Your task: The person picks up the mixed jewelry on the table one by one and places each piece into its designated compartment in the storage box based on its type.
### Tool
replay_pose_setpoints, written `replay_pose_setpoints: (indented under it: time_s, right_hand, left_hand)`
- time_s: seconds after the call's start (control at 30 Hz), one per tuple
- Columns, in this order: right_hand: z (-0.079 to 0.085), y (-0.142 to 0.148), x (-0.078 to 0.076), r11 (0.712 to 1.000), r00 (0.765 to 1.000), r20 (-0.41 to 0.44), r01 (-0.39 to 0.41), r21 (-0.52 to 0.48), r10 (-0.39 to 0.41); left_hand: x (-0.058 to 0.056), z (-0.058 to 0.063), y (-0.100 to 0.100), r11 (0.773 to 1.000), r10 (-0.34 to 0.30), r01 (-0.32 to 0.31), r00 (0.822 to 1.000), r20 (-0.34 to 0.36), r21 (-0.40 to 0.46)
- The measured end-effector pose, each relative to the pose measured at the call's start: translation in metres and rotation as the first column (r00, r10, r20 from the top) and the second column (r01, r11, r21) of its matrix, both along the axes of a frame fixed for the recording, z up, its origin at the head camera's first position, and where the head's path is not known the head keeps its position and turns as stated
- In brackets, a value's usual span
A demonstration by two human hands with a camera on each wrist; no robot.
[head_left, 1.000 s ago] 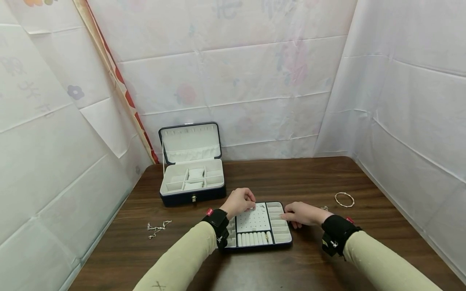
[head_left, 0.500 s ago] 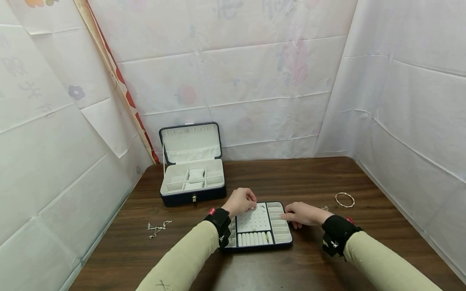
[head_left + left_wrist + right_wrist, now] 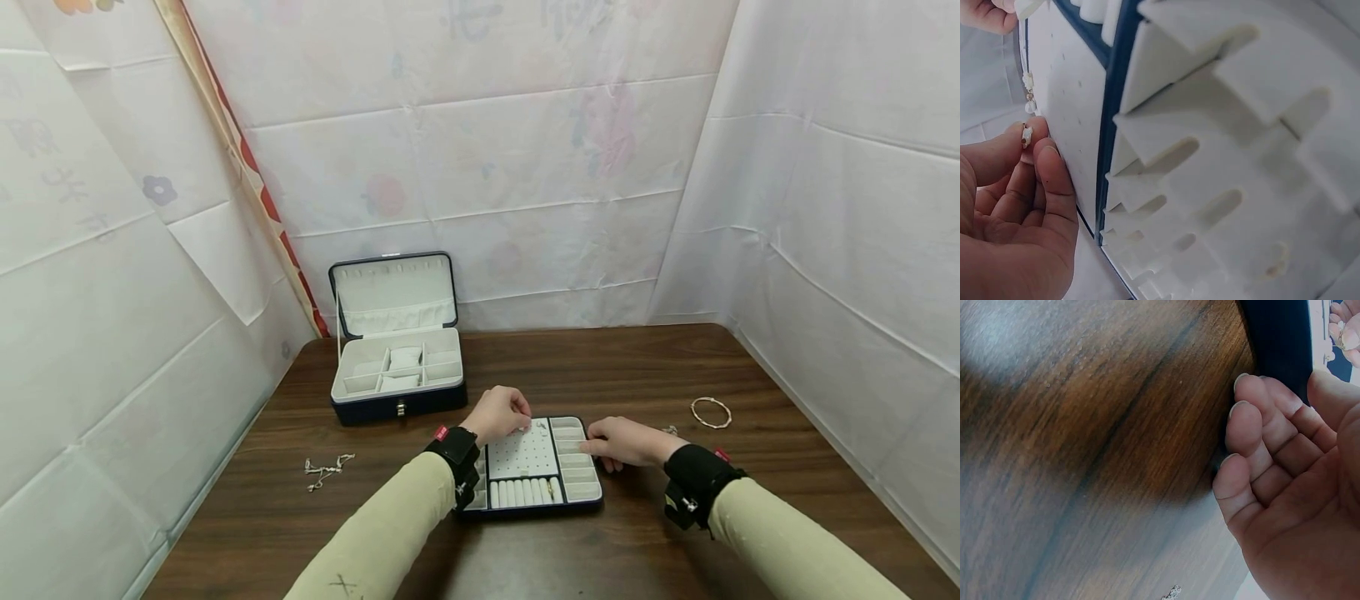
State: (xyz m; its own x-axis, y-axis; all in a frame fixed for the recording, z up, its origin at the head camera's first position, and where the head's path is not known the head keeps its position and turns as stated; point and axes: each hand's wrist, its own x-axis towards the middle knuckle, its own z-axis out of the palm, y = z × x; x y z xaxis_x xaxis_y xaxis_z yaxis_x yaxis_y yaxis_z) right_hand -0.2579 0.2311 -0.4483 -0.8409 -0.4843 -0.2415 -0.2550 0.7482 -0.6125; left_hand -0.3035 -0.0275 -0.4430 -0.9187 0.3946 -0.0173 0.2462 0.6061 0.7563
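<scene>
My left hand [image 3: 498, 414] is over the upper left of the jewelry tray [image 3: 534, 511]. Thumb and fingertips pinch a small gold-and-white earring [image 3: 1026, 135] against the edge of the white pin-holed panel [image 3: 517, 458]. Beside it on that panel hangs another earring with a pearl [image 3: 1030, 103]. Across the tray, my right hand [image 3: 624, 441] grips the right side, thumb over the rim and curled fingers along the dark outer wall [image 3: 1282, 347]. Below the panel, white ring rolls [image 3: 521, 492] fill a slot, with a gold ring [image 3: 551, 487] among them.
Behind the tray at left stands a navy jewelry box [image 3: 397, 408], lid raised, with small cushions in its compartments. A tangled chain [image 3: 326, 472] lies on the table [image 3: 360, 550] at left. A bangle [image 3: 711, 412] lies at right, near another small chain [image 3: 670, 430].
My left hand and forearm have shifted slightly to the right, fingers staying at the panel's upper edge. The right hand and the tray look unchanged.
</scene>
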Motion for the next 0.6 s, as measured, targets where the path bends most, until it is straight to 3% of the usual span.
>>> replay_pose_setpoints:
  time_s: [0.6]
  right_hand:
    - [-0.0011, 0.0008, -0.001, 1.0, 0.999, -0.029, -0.02, -0.003, 0.02]
  left_hand:
    - [-0.0012, 0.0048, 0.0071, 0.993, 0.007, -0.012, 0.999, -0.044, -0.115]
